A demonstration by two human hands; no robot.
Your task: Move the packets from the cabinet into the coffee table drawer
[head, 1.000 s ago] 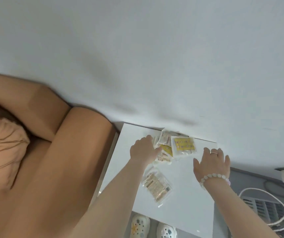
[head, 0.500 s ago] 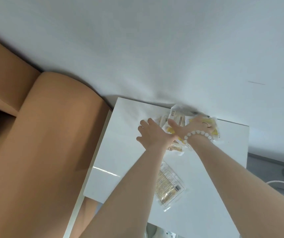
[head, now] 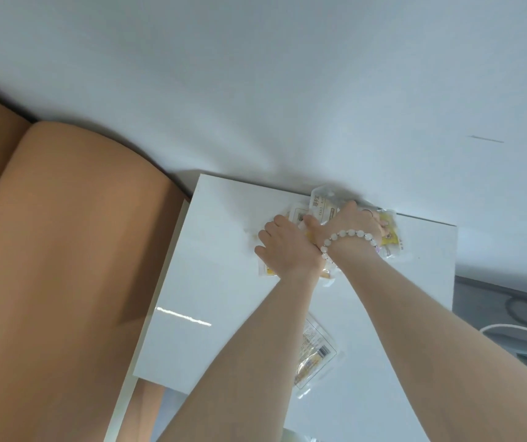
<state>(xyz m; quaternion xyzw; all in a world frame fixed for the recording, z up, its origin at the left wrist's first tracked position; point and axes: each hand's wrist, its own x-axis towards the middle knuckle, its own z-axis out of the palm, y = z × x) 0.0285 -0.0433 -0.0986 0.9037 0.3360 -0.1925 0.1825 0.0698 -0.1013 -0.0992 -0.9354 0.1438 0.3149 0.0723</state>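
Left hand (head: 284, 247) and right hand (head: 354, 223) curl their fingers over the packets (head: 390, 239) heaped on the cabinet (head: 217, 282). A stray packet (head: 318, 349) lies well back from the fingertips. Seemingly none is moved yet, and the drawer is unseen.

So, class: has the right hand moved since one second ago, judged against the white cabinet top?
Yes. The right hand has moved left across the cabinet top, from bare surface onto the pile of packets by the wall, beside the left hand.

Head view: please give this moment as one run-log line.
left hand grips packet pile | right hand grips packet pile | single packet lies apart on cabinet
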